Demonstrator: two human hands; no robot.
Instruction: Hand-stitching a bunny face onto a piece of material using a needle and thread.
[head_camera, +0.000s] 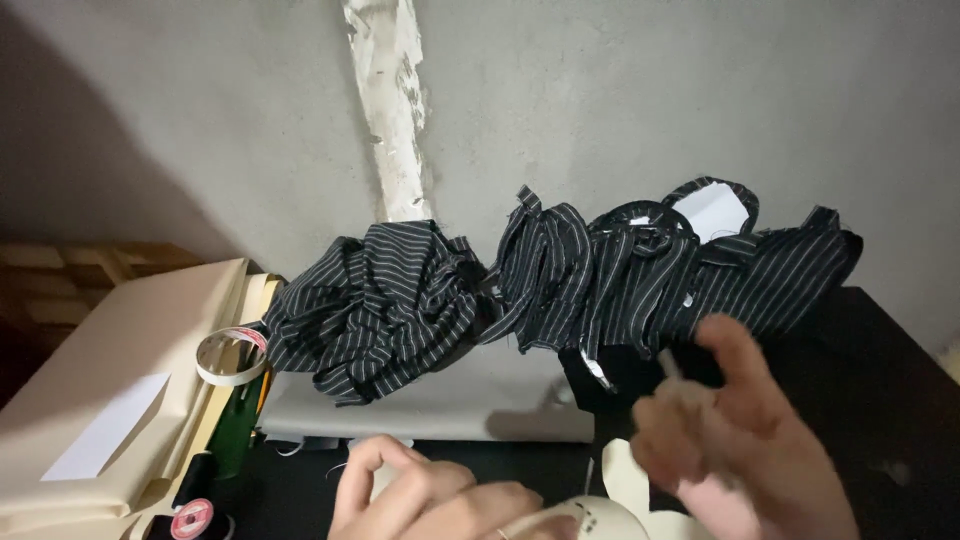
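Two hands low in frame, below heap of black white-striped fabric (560, 285) on dark worktop (880, 400). Right hand (745, 440) blurred, fingers pinched on thin pale stick-like item (668, 365), below heap. Left hand (430, 495) fingers curled over rounded cream object (590, 520); grip unclear. Judgement: handling small parts; next move needs steadier hold.

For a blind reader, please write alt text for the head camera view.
Two bare hands, left hand and right hand, work low over a dark table. Behind them lie heaps of black striped cloth and a tape roll.
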